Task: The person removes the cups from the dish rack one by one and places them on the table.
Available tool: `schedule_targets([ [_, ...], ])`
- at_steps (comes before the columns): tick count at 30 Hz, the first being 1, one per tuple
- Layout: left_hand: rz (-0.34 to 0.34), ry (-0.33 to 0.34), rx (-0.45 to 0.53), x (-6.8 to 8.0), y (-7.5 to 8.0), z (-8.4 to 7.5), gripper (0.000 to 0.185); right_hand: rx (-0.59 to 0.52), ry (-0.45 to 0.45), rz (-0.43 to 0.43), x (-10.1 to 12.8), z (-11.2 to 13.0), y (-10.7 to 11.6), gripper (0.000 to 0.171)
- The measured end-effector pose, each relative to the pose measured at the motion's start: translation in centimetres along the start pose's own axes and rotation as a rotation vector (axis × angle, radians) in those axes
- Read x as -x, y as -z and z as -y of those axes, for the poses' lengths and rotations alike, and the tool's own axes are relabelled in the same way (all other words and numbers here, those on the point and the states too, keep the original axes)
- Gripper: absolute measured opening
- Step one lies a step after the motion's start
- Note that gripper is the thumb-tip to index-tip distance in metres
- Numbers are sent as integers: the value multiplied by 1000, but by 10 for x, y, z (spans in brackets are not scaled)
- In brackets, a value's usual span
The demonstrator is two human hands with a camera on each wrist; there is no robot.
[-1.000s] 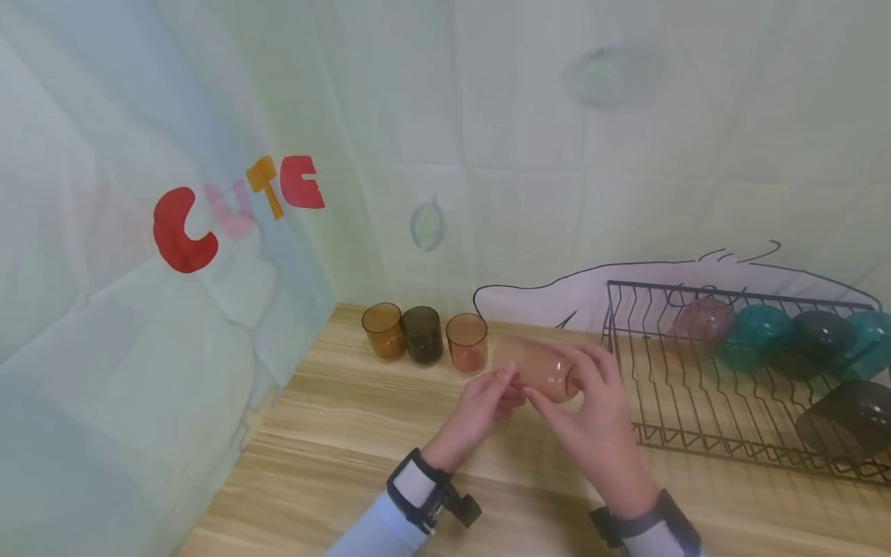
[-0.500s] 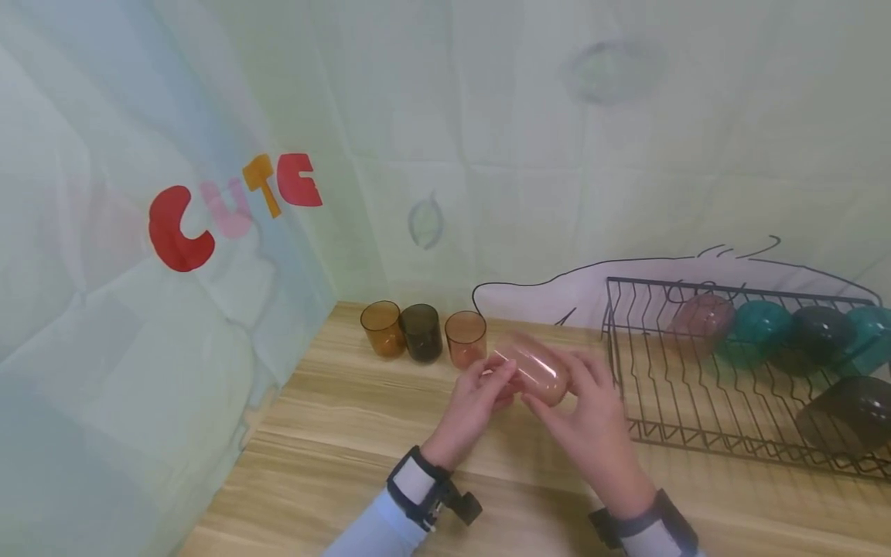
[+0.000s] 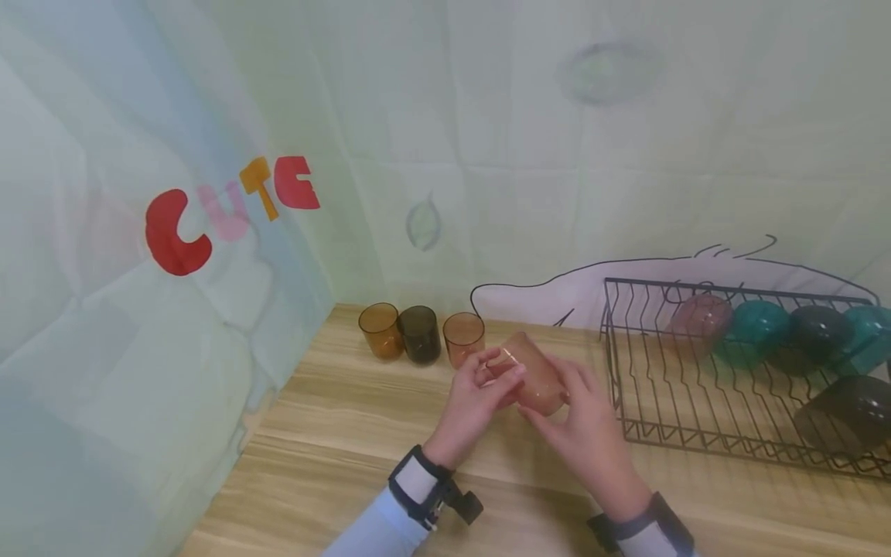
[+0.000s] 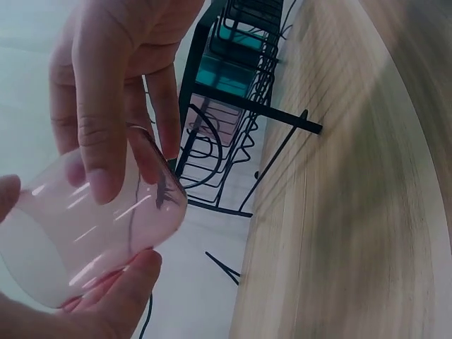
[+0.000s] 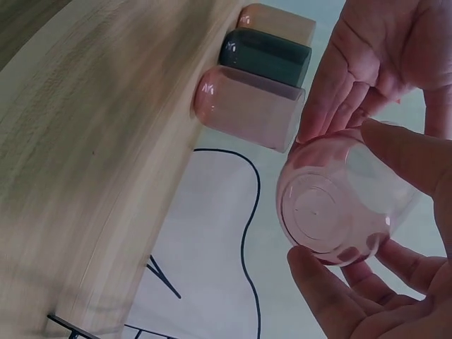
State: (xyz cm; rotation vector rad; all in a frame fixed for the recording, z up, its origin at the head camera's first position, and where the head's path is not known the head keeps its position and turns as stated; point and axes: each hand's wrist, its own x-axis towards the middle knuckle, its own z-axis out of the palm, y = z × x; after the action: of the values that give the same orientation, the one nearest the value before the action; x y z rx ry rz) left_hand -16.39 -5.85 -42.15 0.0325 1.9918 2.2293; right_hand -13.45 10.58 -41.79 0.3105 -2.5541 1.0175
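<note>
Between my two hands a clear pink glass point(image 3: 536, 379) is held tilted above the table. My left hand point(image 3: 472, 402) pinches its left side, the thumb lying over the wall. From the right, my right hand point(image 3: 590, 437) grips the same glass with spread, bent fingers. The right wrist view shows the round base of the glass point(image 5: 314, 212), with fingertips from both hands on the wall around it. In the left wrist view, the glass point(image 4: 99, 226) lies between the thumb and fingers of both hands.
Upright at the back left stand an amber glass point(image 3: 380, 333), a dark grey glass point(image 3: 420, 336) and a pink glass point(image 3: 462, 333). A black wire rack point(image 3: 685, 441) on the right holds several upturned or tipped glasses. A printed cloth point(image 3: 522, 155) hangs behind the wooden table point(image 3: 292, 464).
The pink glass has turned in my hands, from lying nearly level to a steeper tilt. My left fingers have shifted on it; both wrists stay almost in place.
</note>
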Motion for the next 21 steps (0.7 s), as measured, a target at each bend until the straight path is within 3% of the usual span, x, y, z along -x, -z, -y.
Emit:
schedule_targets([
  [8, -24, -44, -211, -1, -4, -7, 68, 50, -2, 30, 1, -6, 0, 70],
  [16, -30, -199, -333, -20, -6, 10, 71, 70, -25, 46, -2, -11, 0, 61],
  [21, -70, -221, -405, -30, -6, 17, 76, 90, -8, 37, -2, -12, 3, 58],
])
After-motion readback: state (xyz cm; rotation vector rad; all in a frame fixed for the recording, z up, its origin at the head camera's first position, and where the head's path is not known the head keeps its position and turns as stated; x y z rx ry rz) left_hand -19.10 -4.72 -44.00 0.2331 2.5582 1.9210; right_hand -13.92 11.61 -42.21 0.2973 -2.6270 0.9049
